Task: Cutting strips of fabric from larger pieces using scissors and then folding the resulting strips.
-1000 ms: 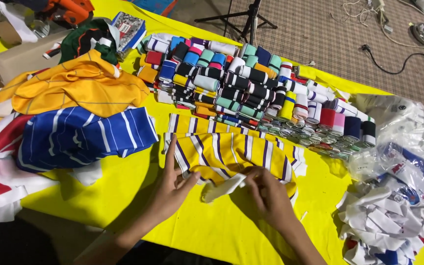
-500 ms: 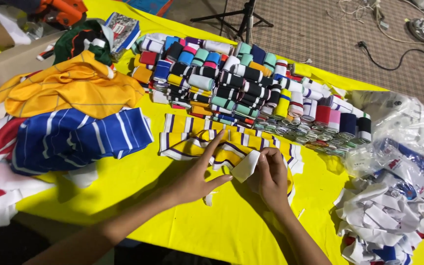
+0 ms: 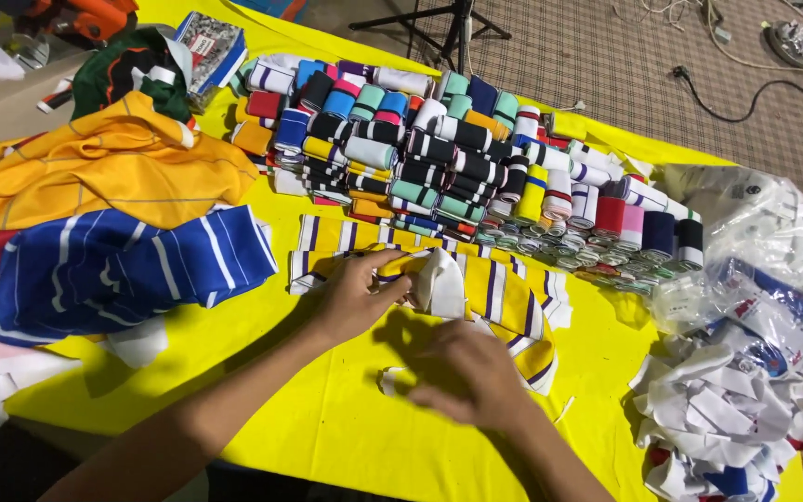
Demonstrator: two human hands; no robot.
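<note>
A yellow striped fabric piece (image 3: 476,284) is lying near the middle of the yellow table cover (image 3: 327,418), with a white ribbed strip (image 3: 439,284) folded over its near-left part. The left hand (image 3: 355,296) is gripping the fabric and strip at that fold, fingers curled. The right hand (image 3: 471,372) is hovering palm-down just in front, fingers bent over a small white scrap (image 3: 392,379); whether it is grasping anything cannot be told. Bare yellow cover is lying open toward the near edge. Rolled collar bands (image 3: 439,158) are crowding the far side, a blue striped jersey (image 3: 123,270) the left, and plastic bags of trimmings (image 3: 745,307) the right.
</note>
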